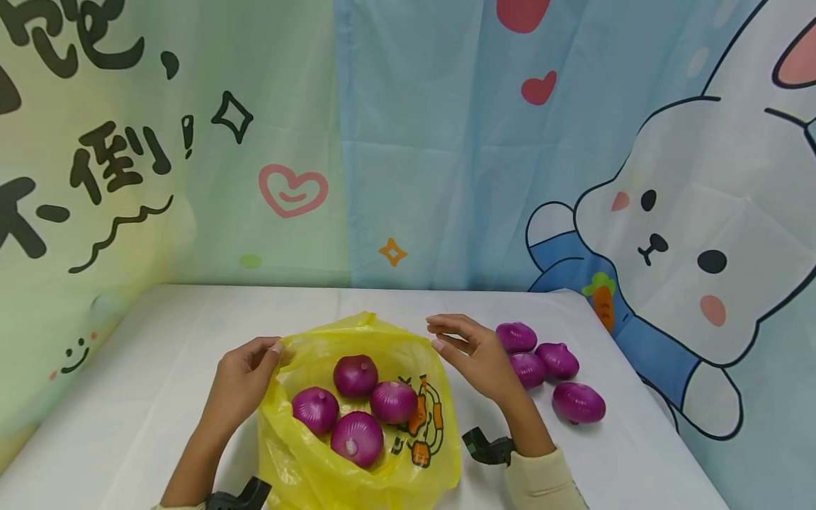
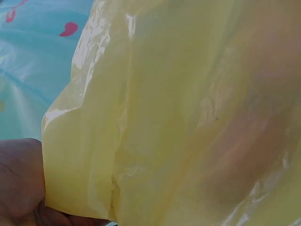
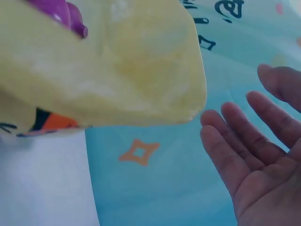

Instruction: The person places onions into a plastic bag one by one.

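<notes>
I have left hand (image 1: 241, 382) pinching bag (image 1: 296, 460) by its rim; right hand (image 1: 477, 360) empty, fingers loosely parted, just beside it; 4 bagged onions (image 1: 357, 439), 4 loose onions (image 1: 579, 402) on table (image 1: 191, 319); 1-sided hold could let bag sag and spill.

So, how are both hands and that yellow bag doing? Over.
Left hand pinching rim of yellow bag; right hand by opposite rim, holding nothing. Four onions inside, four more on table. Nothing visibly blocking bag's mouth.
</notes>
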Available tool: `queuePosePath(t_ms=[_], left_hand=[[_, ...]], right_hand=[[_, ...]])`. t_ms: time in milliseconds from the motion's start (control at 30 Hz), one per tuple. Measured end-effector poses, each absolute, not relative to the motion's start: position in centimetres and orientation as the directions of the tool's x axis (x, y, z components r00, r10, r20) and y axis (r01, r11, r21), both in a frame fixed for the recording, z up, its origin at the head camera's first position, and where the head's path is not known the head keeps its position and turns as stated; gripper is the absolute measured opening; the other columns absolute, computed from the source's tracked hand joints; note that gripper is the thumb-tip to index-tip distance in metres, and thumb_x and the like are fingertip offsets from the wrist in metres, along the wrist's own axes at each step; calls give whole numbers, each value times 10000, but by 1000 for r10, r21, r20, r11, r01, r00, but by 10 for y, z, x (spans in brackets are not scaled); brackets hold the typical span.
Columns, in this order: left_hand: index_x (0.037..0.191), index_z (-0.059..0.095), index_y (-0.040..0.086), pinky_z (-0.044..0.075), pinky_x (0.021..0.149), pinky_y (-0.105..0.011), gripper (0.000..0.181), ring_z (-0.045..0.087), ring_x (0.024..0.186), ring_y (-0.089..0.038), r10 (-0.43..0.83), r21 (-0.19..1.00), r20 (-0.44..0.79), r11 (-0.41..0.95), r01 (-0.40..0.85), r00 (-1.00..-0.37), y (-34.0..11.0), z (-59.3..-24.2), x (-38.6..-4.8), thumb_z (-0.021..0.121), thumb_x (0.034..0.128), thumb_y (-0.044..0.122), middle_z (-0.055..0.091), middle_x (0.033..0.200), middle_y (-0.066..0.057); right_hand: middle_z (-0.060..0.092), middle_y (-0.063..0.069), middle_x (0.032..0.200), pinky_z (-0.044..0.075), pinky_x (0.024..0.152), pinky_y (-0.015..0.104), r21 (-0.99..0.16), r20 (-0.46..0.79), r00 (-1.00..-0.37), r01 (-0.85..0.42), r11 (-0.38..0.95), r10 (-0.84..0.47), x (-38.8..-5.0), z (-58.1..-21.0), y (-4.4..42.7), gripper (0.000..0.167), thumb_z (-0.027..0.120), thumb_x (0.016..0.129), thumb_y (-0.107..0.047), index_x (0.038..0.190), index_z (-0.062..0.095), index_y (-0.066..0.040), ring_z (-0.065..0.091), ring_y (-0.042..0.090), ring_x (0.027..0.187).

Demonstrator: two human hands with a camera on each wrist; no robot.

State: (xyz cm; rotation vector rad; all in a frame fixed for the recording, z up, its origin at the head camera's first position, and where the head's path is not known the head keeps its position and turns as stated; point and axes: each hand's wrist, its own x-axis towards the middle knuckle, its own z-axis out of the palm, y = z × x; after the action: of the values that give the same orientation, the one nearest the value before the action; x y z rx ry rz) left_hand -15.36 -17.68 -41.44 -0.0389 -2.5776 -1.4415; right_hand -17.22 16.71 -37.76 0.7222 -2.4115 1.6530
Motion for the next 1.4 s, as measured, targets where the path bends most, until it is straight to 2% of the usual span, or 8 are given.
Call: queuePosePath(t_ms=[267,667,767,900,1000,1167,1400], left_hand=[[1198,646,6,539,820,-337,398,636,973,-268,-70,845,161,524,101,-984,-177,-414,-153,500,1025,333,686,1075,-142],[1175,653,3,541,780,-287,386,646,934,-255,-60,838,170,534,112,-984,-176,-416,-154,496,1028,323,694,1034,-126],[1177,652,5,541,789,-299,391,644,939,-253,-64,835,163,540,103,-985,-176,-416,-154,493,1028,330,692,1042,-127],[1185,648,-3,543,800,-327,400,642,943,-262,-66,837,154,539,95,-986,-175,-415,-153,494,1027,331,689,1052,-140],[1183,649,-3,543,801,-330,401,644,940,-261,-65,835,156,542,96,-986,-175,-415,-153,494,1027,332,690,1051,-141],[1178,652,0,543,800,-331,402,646,942,-261,-63,829,162,551,101,-985,-176,-417,-153,490,1028,336,694,1043,-134],[1175,652,-1,544,781,-297,390,648,928,-254,-60,827,170,552,109,-984,-176,-419,-155,496,1027,325,694,1037,-130]], right_hand=[[617,117,1253,485,901,287,-855,336,-897,-418,306,-286,-195,-405,203,343,644,941,-65,1281,612,-40,577,274,1172],[597,116,1300,451,901,181,-851,283,-941,-335,405,-184,-204,-415,256,454,660,948,-227,1349,559,-39,539,305,1203],[575,96,1337,453,924,229,-851,233,-958,-284,442,-168,-203,-417,269,500,669,940,-267,1388,534,-92,519,301,1233],[543,69,1379,450,963,392,-849,155,-980,-195,491,-122,-200,-421,285,563,675,927,-328,1436,492,-170,470,290,1287],[522,80,1401,417,985,498,-863,113,-989,-146,484,-96,-200,-426,293,597,674,926,-342,1457,464,-168,425,308,1320],[514,125,1398,383,1007,551,-871,66,-994,-102,481,-90,-203,-435,305,631,669,928,-350,1471,436,-128,417,345,1312],[491,148,1417,369,1014,564,-870,49,-994,-89,485,-95,-205,-441,313,638,672,927,-344,1468,433,-105,408,380,1310]])
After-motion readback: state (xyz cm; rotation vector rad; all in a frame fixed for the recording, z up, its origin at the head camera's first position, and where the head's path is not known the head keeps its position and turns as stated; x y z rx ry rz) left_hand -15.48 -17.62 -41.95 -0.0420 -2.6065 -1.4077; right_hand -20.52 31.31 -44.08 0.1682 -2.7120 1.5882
